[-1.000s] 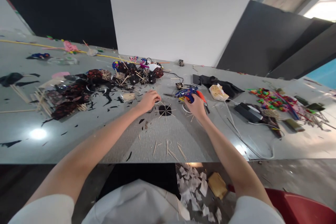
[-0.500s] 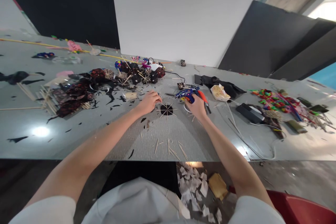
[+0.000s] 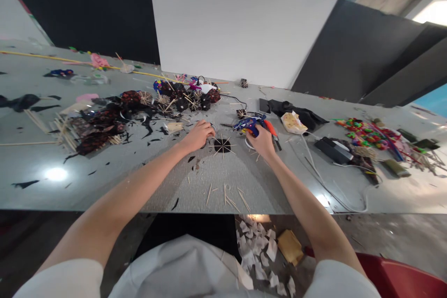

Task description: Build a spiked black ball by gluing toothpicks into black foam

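Note:
My right hand (image 3: 262, 140) is wrapped round the handle of a blue hot glue gun (image 3: 248, 124), whose nozzle points left. Just beyond that hand lie an orange-handled tool (image 3: 269, 126) and, partly under it, a white round thing (image 3: 249, 143). Between my hands a black disc (image 3: 222, 145) lies flat on the table, thin wooden sticks crossing it like spokes. To its left rests my left hand (image 3: 199, 136), fingers curled in beside the rim of a round, pale thing (image 3: 213, 127); what the fingertips hold is hidden.
Loose short sticks (image 3: 226, 198) lie near the table's front edge. A heap of black and dark red craft pieces (image 3: 188, 95) spreads at the back left. On the right are a phone (image 3: 264, 106), a yellowish block (image 3: 294, 122), white cable (image 3: 314, 163) and colourful pieces (image 3: 366, 134).
The whole view has shifted very slightly. Both hands, the glue gun and the spoked disc keep nearly the same places.

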Demonstrator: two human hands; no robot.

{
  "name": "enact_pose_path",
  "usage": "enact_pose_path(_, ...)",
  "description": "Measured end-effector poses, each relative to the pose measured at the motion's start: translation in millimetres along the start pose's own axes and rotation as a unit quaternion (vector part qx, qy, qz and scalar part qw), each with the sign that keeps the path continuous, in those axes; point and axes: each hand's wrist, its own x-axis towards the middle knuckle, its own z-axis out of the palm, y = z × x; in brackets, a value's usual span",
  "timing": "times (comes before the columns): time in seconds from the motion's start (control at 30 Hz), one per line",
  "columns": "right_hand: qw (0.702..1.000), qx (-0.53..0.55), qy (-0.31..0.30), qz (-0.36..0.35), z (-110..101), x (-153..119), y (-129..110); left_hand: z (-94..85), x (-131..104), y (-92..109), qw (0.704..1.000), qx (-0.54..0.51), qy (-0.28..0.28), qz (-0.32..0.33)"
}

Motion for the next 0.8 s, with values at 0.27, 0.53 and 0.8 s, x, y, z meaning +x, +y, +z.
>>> enact_pose_path(0.27,1.0,0.003,-0.004,0.002,-0.2,0.0,-1.1,-1.2,2.0,4.3,1.0,0.0,-0.021,0.008)
enact_pose_path(0.53,1.0,0.003,-0.001,-0.001,1.4,-0.1,-0.5,-0.1,2.6,5.3,1.0,-0.006,-0.018,0.001)
enact_pose_path(0.8,1.0,0.002,-0.002,-0.003,0.7,-0.7,-1.6,-2.4,2.5,6.0,1.0,-0.013,-0.022,0.008)
